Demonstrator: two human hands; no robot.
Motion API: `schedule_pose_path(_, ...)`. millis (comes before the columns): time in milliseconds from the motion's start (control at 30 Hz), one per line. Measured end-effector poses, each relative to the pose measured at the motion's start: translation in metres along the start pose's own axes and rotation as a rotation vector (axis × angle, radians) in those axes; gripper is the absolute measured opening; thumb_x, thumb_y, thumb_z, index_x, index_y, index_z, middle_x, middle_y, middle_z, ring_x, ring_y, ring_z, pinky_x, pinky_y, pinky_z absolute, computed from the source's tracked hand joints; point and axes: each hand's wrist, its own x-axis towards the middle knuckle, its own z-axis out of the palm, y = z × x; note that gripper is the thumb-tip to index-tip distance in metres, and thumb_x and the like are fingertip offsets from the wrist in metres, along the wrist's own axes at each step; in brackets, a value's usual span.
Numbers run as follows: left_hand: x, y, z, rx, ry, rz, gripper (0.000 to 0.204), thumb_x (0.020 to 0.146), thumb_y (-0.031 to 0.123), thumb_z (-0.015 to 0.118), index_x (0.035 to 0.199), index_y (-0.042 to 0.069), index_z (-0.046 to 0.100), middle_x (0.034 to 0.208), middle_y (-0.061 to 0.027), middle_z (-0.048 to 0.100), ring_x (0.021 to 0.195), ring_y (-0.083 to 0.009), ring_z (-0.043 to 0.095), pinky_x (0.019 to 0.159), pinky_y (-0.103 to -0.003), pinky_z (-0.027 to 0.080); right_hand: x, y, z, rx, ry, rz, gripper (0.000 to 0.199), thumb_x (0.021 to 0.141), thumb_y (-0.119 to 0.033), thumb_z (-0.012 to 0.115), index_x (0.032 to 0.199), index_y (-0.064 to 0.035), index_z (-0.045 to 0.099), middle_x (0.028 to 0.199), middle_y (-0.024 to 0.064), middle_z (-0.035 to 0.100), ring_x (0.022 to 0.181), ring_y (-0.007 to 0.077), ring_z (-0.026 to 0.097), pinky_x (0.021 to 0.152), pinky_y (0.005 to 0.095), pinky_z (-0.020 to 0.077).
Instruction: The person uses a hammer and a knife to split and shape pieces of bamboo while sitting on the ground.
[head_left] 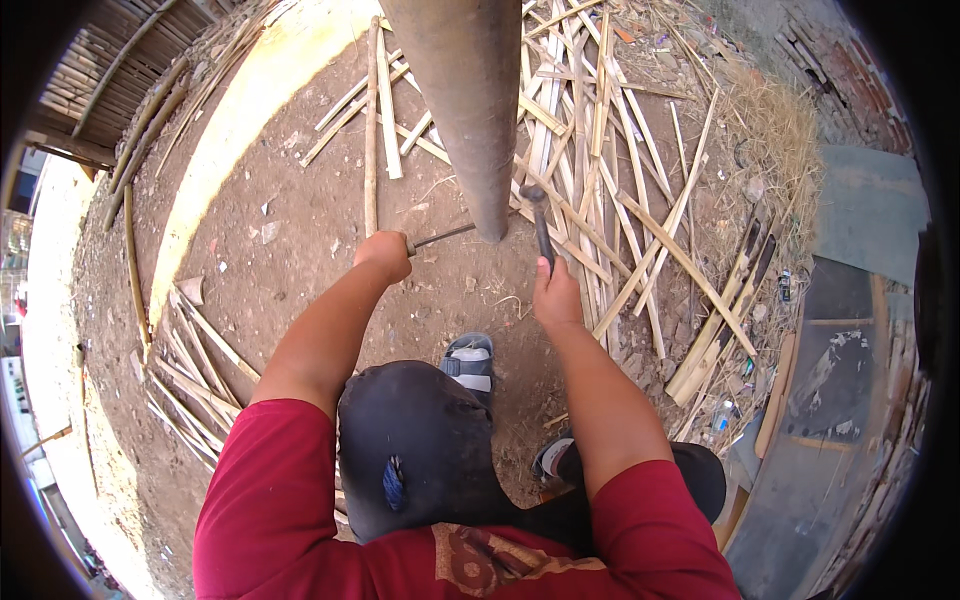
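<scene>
Left hand (386, 256) was clenched round a thin dark tool (445, 236), apparently to steady it at the thick pole (475, 120), twelve o'clock; right hand (558, 295) gripped a hammer (543, 225) low, perhaps for swing, with slats (601, 90) toward one o'clock.

The thick pole (455, 110) looks like bamboo or wood, smooth with a faint sheen. The thin blade (446, 234) appears to be dark, dull metal, and the hammer (542, 222) has a dark, matt surface. Pale split strips (536, 150) look like raw, fibrous wood or bamboo. The red shirt (270, 480) is soft matt cloth; the dark trousers (410, 440) are cloth, slightly worn. The ground (290, 300) is rough, dry earth.
</scene>
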Motion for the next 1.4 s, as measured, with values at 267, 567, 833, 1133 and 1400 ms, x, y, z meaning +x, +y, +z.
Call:
schedule_pose_path(267, 0.004, -0.010, 0.005, -0.039, 0.006, 0.000, 0.029, 0.085, 0.012, 0.064, 0.112, 0.008, 0.074, 0.117, -0.0173, 0.073, 0.110, -0.0342, 0.070, 0.093, -0.043, 0.058, 0.021, -0.008, -0.009, 0.181, 0.051, -0.009, 0.043, 0.108, -0.038, 0.046, 0.098, 0.0018, 0.061, 0.077, 0.0290, 0.065, 0.077, 0.0505, 0.064, 0.069, 0.0549, 0.0479)
schedule_pose_path(567, 0.005, -0.004, 0.003, 0.011, 0.002, 0.006, 0.029, 0.086, 0.011, 0.064, 0.113, 0.008, 0.074, 0.116, -0.0178, 0.073, 0.110, -0.0348, 0.070, 0.093, -0.043, 0.058, 0.050, -0.029, -0.023, 0.189, 0.088, -0.020, 0.046, 0.108, -0.041, 0.046, 0.098, 0.0005, 0.061, 0.075, 0.0286, 0.063, 0.075, 0.0508, 0.063, 0.068, 0.0561, 0.0462)
schedule_pose_path(833, 0.004, 0.006, -0.008, 0.032, -0.004, -0.001, 0.028, 0.086, 0.011, 0.064, 0.112, 0.008, 0.073, 0.116, -0.0174, 0.073, 0.110, -0.0351, 0.070, 0.093, -0.044, 0.058, 0.011, 0.033, 0.014, -0.069, -0.046, 0.116, 0.044, 0.107, -0.041, 0.046, 0.104, 0.0003, 0.063, 0.078, 0.0274, 0.066, 0.083, 0.0515, 0.065, 0.077, 0.0579, 0.0502)
schedule_pose_path(1133, 0.009, 0.000, 0.005, 0.019, 0.007, 0.009, 0.028, 0.085, 0.014, 0.064, 0.112, 0.008, 0.073, 0.114, -0.0174, 0.073, 0.108, -0.0360, 0.070, 0.092, -0.044, 0.057, 0.028, 0.028, 0.018, -0.136, -0.131, 0.021, 0.047, 0.105, -0.044, 0.049, 0.096, 0.0009, 0.059, 0.081, 0.0287, 0.066, 0.082, 0.0506, 0.065, 0.074, 0.0559, 0.0497)
schedule_pose_path(1400, 0.034, 0.043, 0.021, 0.105, -0.098, 0.150, 0.036, 0.083, 0.018, 0.065, 0.116, 0.005, 0.073, 0.121, -0.0233, 0.070, 0.113, -0.0405, 0.067, 0.095, -0.044, 0.056, 0.019, -0.009, -0.037, 0.347, 0.135, 0.141, 0.043, 0.107, -0.040, 0.047, 0.101, -0.0001, 0.063, 0.078, 0.0269, 0.065, 0.078, 0.0491, 0.064, 0.072, 0.0547, 0.0477)
